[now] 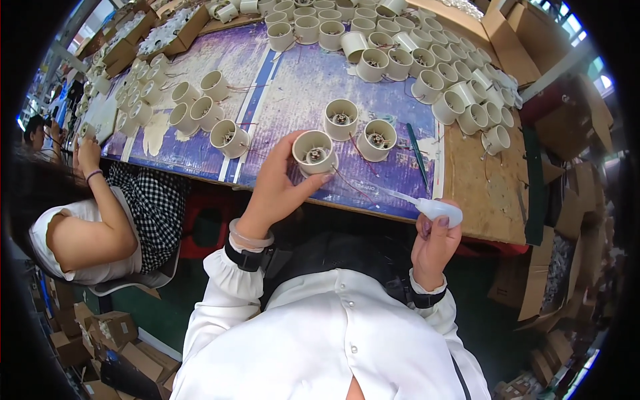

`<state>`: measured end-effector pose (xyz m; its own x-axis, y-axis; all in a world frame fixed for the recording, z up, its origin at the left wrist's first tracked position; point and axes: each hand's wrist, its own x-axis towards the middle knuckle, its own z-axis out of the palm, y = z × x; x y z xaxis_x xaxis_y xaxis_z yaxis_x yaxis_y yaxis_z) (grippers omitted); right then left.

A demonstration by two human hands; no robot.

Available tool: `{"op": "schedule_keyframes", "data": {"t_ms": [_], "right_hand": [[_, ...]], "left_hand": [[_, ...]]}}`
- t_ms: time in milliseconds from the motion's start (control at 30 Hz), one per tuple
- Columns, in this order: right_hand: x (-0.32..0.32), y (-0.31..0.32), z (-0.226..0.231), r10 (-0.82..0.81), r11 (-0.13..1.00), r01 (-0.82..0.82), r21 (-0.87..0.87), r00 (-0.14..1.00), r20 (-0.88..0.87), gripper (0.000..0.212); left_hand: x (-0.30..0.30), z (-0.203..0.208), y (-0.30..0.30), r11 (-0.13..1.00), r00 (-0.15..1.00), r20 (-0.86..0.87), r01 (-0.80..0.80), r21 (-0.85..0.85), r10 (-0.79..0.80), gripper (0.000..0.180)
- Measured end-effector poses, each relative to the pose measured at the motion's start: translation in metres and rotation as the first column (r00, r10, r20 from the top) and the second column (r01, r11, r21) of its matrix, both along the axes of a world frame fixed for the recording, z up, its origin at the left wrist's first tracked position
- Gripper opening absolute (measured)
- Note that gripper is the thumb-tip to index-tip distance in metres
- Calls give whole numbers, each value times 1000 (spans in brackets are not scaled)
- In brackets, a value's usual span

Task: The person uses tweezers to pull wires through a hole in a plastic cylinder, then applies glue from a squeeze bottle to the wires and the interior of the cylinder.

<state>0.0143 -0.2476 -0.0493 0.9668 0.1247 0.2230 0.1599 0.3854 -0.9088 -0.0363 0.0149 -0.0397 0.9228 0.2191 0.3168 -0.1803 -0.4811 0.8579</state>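
Observation:
My left hand (283, 185) grips a cream cylindrical housing (313, 152), tilted so its open end faces me. Metal parts show inside it, and thin wires trail from its right side. In my right hand (437, 243) is a small white squeeze bottle (441, 212) with a long thin nozzle that points left toward the housing; the tip is apart from it. Just beyond the held piece stand two similar housings, one behind (341, 120) and one to the right (377, 141). A dark green pen-like tool (417, 157) lies to their right.
Many more housings (400, 65) crowd the far right of the table, whose purple-and-white cover (293, 87) is worn. A smaller group (208, 113) sits left. Cardboard boxes (175, 31) stand at the back left and right. A co-worker (100, 220) sits at my left.

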Motion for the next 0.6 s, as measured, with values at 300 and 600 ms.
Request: {"op": "schedule_keyframes", "data": {"t_ms": [300, 600], "right_hand": [[-3, 3, 2, 1, 991, 11, -132, 996, 84, 32], [-10, 11, 10, 30, 971, 9, -241, 987, 156, 30]], "left_hand": [[-16, 17, -7, 953, 997, 54, -36, -300, 55, 67], [-25, 20, -10, 967, 998, 45, -24, -253, 36, 68]]}}
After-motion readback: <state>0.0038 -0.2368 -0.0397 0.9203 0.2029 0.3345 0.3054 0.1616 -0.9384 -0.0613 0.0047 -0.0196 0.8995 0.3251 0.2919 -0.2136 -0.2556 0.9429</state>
